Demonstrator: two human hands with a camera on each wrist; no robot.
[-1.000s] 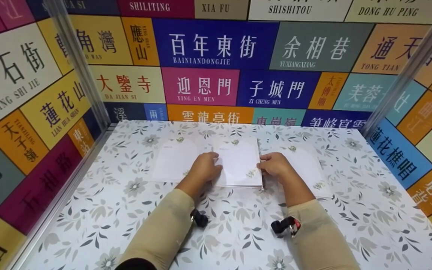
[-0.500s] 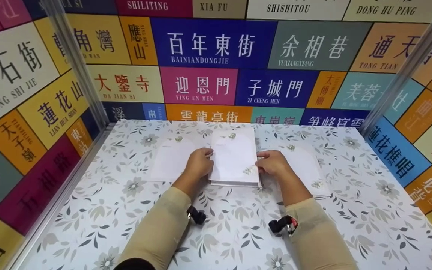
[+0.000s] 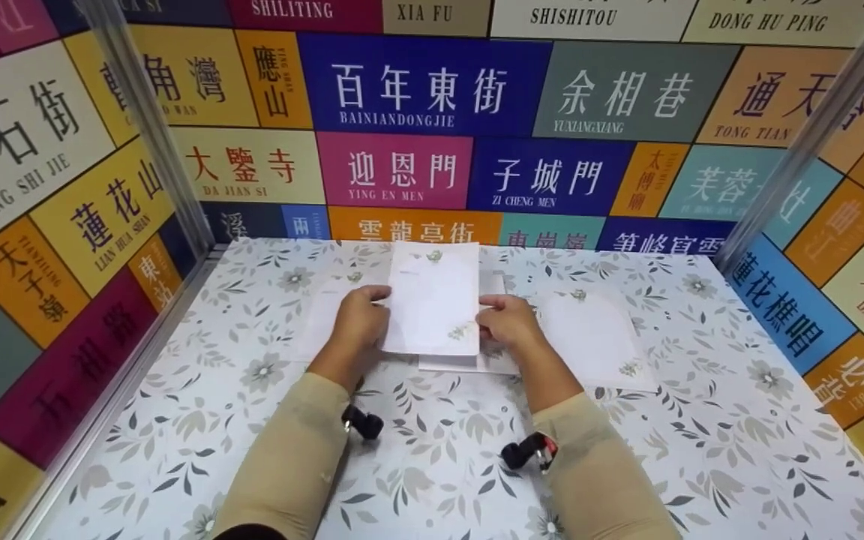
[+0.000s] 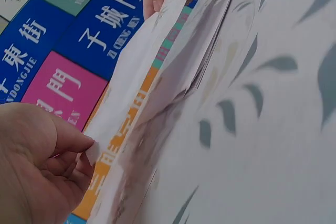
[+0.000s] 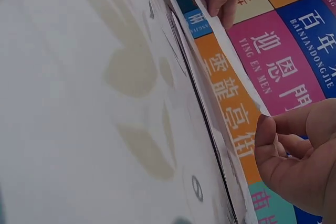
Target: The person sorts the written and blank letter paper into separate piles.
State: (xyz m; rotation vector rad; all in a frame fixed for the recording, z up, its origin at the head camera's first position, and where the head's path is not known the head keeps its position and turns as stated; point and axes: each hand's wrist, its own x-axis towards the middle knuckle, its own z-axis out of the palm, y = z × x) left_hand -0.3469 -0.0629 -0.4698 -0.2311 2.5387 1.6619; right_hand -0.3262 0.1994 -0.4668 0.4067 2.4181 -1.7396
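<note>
At centre left of the head view, a pale printed left-hand sheet (image 3: 327,300) lies on the floral tabletop (image 3: 432,465), partly hidden by the person's left hand (image 3: 361,319). That hand pinches the left edge of the held sheet (image 3: 432,300) between thumb and fingers, as the left-wrist view confirms. The held sheet, with a sprig at its top and another at its lower right corner, occupies the middle of the frame, just left of centre. Half a second ago it covered the middle paper (image 3: 451,364); it has since shifted leftward, baring that paper's lower and right margins. Both wrist views show the coloured wall panels (image 3: 409,171) through a gap beneath the held sheet, indicating that it is raised. How many leaves remain in the middle paper cannot be told. Right of centre, the right hand (image 3: 511,319) has travelled left with the sheet and pinches its opposite edge. Farther right, the right-hand sheet (image 3: 593,337) lies flat in its former place. By judgement, the change marks the sheet's separation from the middle paper: the work stands in mid-transfer, the sheet borne by both hands and not yet set down.
</note>
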